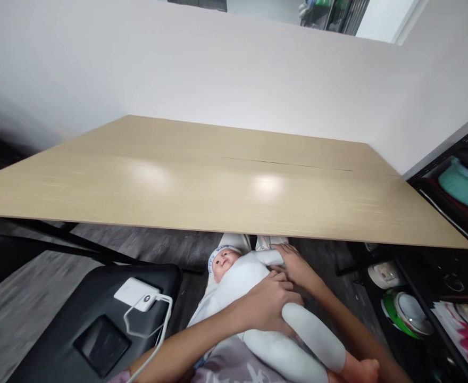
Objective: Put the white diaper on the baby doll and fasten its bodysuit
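A baby doll [245, 274] in a white body suit and a white headband with blue print lies face up across my lap, its head to the left and its bare feet toward the lower right. My left hand [272, 300] is curled over the doll's middle, just above its legs, with the fingertips partly hidden. Beyond it, my right hand [292, 263] holds the doll's far side near its arm, fingers bent against the white cloth.
A wooden table [202, 186] stands in front of my knees. On the left, a black seat [78, 298] bears a white power bank [136, 292] with a cable and a dark, flat device [101, 344]. Shelves on the right hold a teal container [465, 186] and other items.
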Available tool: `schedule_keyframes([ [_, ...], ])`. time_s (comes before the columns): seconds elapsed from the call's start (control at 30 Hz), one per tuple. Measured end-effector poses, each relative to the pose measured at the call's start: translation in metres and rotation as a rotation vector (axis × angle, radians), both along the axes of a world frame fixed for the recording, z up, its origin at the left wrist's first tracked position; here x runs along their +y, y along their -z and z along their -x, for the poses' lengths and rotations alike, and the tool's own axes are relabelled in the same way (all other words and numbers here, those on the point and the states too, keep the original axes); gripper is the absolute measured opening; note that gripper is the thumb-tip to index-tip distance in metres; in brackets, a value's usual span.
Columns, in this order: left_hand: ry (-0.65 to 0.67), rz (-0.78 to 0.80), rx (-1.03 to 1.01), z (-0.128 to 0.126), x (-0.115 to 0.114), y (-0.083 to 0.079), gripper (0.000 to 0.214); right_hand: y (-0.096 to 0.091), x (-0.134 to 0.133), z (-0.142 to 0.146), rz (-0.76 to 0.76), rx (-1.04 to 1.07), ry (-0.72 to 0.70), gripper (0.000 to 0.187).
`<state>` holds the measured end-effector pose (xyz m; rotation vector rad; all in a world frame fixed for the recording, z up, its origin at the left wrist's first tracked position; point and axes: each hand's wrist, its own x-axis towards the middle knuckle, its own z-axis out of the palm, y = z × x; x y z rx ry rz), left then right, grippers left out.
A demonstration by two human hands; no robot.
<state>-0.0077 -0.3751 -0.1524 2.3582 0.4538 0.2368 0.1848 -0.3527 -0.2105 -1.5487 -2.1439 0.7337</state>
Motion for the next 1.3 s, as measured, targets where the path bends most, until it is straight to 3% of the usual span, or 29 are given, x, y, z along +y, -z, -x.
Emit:
schedule_keyframes([
  [0.1,-0.027,0.086,-0.126,0.018,-0.001,-0.016,0.051,-0.027,0.025,0.031,0.02,-0.026,-0.069,0.023],
  [0.2,-0.151,0.065,-0.276,0.055,-0.012,-0.016,0.042,-0.053,0.032,0.055,-0.034,-0.022,-0.123,0.024],
  [0.3,-0.402,-0.159,-0.477,0.104,-0.038,0.017,0.04,-0.08,0.026,0.068,-0.088,-0.004,-0.166,0.027],
  [0.4,-0.878,-0.452,-0.706,0.151,-0.067,0.067,0.043,-0.101,0.013,0.068,-0.127,0.106,-0.165,0.029],
  [0.47,-1.121,-0.434,-0.634,0.171,-0.078,0.09,0.048,-0.11,0.002,0.063,-0.116,0.257,-0.132,0.032],
  [0.53,-1.184,-0.247,-0.446,0.181,-0.077,0.094,0.054,-0.114,-0.009,0.057,-0.103,0.461,-0.058,0.033],
  [0.63,-1.058,0.069,-0.277,0.175,-0.057,0.071,0.059,-0.112,-0.019,0.045,-0.11,0.732,0.121,0.031],
  [0.73,-0.929,0.154,-0.22,0.157,-0.021,0.028,0.055,-0.111,-0.014,0.029,-0.129,0.813,0.323,0.028],
  [0.83,-0.794,0.089,-0.182,0.141,0.024,-0.012,0.045,-0.116,0.001,0.001,-0.186,0.674,0.45,0.028],
  [0.93,-0.739,-0.004,-0.078,0.131,0.073,-0.038,0.048,-0.125,0.02,-0.033,-0.321,0.293,0.423,0.028],
  [1.0,-0.721,-0.072,0.019,0.125,0.104,-0.048,0.048,-0.127,0.031,-0.054,-0.415,0.051,0.365,0.023],
  [1.1,-0.655,-0.135,0.097,0.115,0.143,-0.054,0.046,-0.12,0.043,-0.075,-0.472,-0.14,0.321,0.022],
  [1.2,-0.626,-0.146,0.088,0.111,0.167,-0.055,0.047,-0.107,0.048,-0.091,-0.459,-0.187,0.31,0.031],
  [1.3,-0.686,-0.202,0.095,0.115,0.178,-0.053,0.055,-0.095,0.046,-0.105,-0.41,-0.146,0.27,0.037],
])
